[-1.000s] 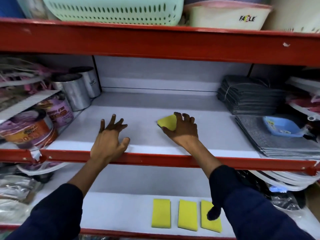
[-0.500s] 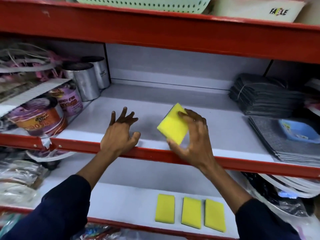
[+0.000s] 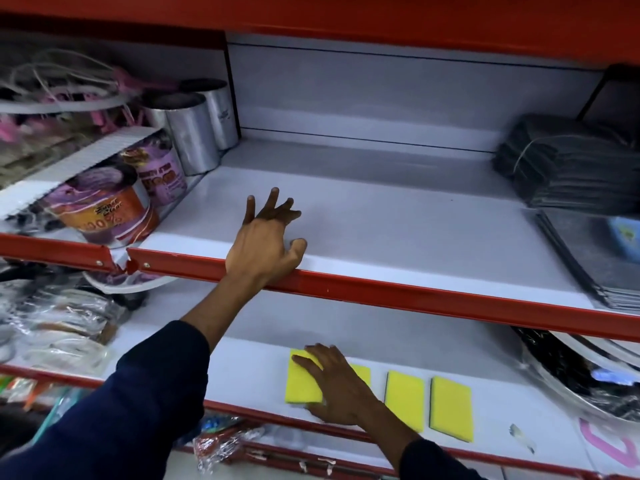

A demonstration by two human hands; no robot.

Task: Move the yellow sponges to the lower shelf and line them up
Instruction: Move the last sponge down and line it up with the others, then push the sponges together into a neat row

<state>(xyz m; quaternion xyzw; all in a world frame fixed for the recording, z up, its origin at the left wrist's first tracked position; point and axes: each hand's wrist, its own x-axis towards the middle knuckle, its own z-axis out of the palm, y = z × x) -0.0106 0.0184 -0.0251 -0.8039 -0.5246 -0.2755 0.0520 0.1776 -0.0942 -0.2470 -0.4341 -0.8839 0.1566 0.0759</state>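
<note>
Several yellow sponges lie in a row on the white lower shelf [image 3: 242, 372]. My right hand [image 3: 337, 384] presses down on the leftmost sponge [image 3: 302, 384], fingers gripping its edges. Its palm hides most of the second sponge [image 3: 362, 372]. Two more sponges [image 3: 404, 400] [image 3: 451, 408] lie flat to the right, a small gap between them. My left hand [image 3: 268, 242] rests on the front edge of the upper shelf [image 3: 398, 237], fingers spread and holding nothing. No sponge shows on the upper shelf.
Metal tins [image 3: 192, 136] and labelled cans [image 3: 104, 213] crowd the upper shelf's left side. Stacked dark cloths [image 3: 568, 168] and flat grey mats [image 3: 595, 251] fill its right. Plastic-wrapped goods [image 3: 59, 323] sit left on the lower shelf, wrapped plates [image 3: 581, 375] right. Red rails edge each shelf.
My right hand carried the yellow sponge from the upper shelf down to the lower shelf and set it at the left end of the row. The left hand stayed on the rail.
</note>
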